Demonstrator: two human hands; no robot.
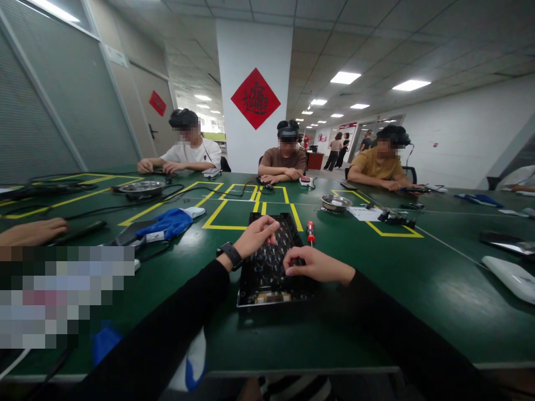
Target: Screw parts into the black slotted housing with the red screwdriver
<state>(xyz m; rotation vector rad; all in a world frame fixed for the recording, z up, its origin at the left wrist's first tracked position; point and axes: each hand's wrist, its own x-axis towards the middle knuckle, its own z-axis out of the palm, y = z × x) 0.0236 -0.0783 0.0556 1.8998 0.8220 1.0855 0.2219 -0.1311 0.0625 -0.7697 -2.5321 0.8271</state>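
Note:
A black, tray-like device casing [263, 278] lies on the green table in front of me, its inside full of small dark and pale parts like the underside of a keyboard. Over its upper part, my left hand [259, 233] is closed, with thumb and fingertips brought together. My right hand [312, 264] is curled over the casing's right side, its fingertips pinched near the small parts. Whatever either pinch holds is too small or hidden to make out. A screwdriver [310, 231] with a red and clear handle lies just beyond my right hand.
Blue gloves [167, 224] lie to the left. Metal bowls [335, 203] and black parts [397, 218] stand farther back. A white object [510, 278] is at the right edge. Several people sit around the table; a neighbour's hand [35, 231] rests at the left.

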